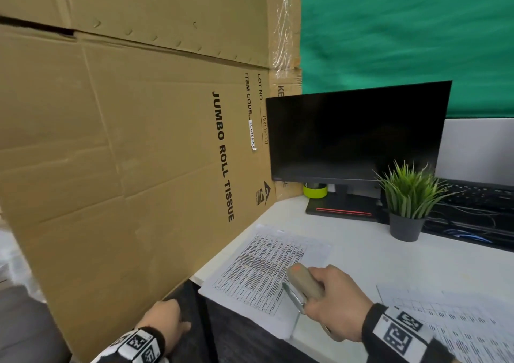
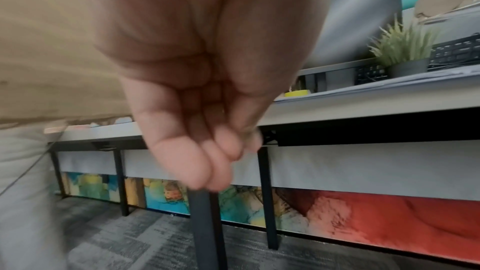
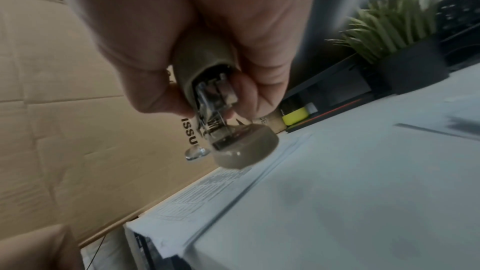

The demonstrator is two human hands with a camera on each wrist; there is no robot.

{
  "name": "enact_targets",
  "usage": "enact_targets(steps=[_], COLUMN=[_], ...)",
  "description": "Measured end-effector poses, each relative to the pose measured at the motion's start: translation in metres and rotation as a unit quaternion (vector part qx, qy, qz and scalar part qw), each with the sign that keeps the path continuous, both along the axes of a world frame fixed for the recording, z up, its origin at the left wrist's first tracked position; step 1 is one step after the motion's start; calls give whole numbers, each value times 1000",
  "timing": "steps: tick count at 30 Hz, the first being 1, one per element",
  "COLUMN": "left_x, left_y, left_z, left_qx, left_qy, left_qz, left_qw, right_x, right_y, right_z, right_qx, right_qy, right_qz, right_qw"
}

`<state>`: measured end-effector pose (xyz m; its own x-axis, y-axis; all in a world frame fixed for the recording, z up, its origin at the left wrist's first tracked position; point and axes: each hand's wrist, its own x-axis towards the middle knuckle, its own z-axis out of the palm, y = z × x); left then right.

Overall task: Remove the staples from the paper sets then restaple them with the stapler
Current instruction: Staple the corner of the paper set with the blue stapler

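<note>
My right hand [image 1: 332, 304] is wrapped around the beige stapler [image 1: 304, 282], fingers curled over its body, holding it lifted off the desk [image 1: 361, 254]. In the right wrist view the stapler [image 3: 221, 110] hangs nose-down from my grip, its metal underside showing and its rounded front end just above the edge of a paper set [image 3: 226, 188].

That paper set [image 1: 267, 268], a printed table, lies on the desk just beyond the stapler on the side towards the big cardboard sheet [image 1: 125, 140], with one corner hanging over the desk's near edge. A second paper set [image 1: 450, 318] lies on the desk on the other side of the stapler, partly under my right wrist.

My left hand [image 1: 164, 321] is off the desk, lower than the stapler and near the foot of the cardboard sheet. In the left wrist view the hand [image 2: 197, 130] has its fingers [image 2: 182, 161] drawn together and loosely curled; the view is blurred and I cannot tell whether they pinch anything small.

Farther back on the desk from the stapler stand a dark monitor [image 1: 358, 134], a potted plant [image 1: 406, 204] and a yellow-green roll [image 1: 315, 190] beside the monitor's foot. A black keyboard [image 1: 484, 195] lies behind the plant.
</note>
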<state>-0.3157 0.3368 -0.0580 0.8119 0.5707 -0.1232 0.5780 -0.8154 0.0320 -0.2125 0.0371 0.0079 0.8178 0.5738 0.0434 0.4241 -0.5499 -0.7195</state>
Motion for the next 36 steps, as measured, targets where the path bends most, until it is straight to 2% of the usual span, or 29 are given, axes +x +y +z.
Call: enact_targets(steps=[3,6,8,11,14,16,18,21,22,24,27,29,33,34,36], left_x=[9,34,61,99,130,146,158,174,179,190,200,204,201,200,195], left_y=[-10,-36,-64,-130,-205,-250,-289,-323,-330,-339,-345,-349,-353,-352,-352], left_z=[11,34,50,72,76,71,69,64,62,56,50,45,44,44,47], left_qx=[-16,-14,-32,-107,-177,-190,-178,-87,-61,-41,-12,3,-24,-46,-100], left_qy=[12,-28,-71,-118,-82,-21,51,167,184,191,195,201,192,184,160], left_qz=[-27,-79,-125,-243,-330,-368,-408,-456,-460,-464,-464,-466,-448,-442,-445], left_qw=[999,996,989,957,923,910,894,870,866,864,864,862,873,877,875], right_x=[9,23,34,51,64,69,76,91,97,113,136,142,146,143,134], right_y=[-24,-69,-112,-189,-256,-288,-310,-335,-345,-366,-399,-409,-408,-406,-407], right_z=[1,-1,-5,-21,-37,-37,-28,-5,4,10,-6,-20,-14,-8,5], right_qx=[20,70,86,67,8,-59,-79,-234,-285,-353,-351,-342,-323,-300,-184], right_qy=[51,59,59,53,56,47,29,-64,-96,-101,-9,2,25,35,35], right_qz=[-58,-151,-237,-369,-452,-469,-484,-490,-486,-461,-445,-435,-482,-493,-528], right_qw=[997,984,966,925,890,880,871,837,821,808,824,833,814,816,829])
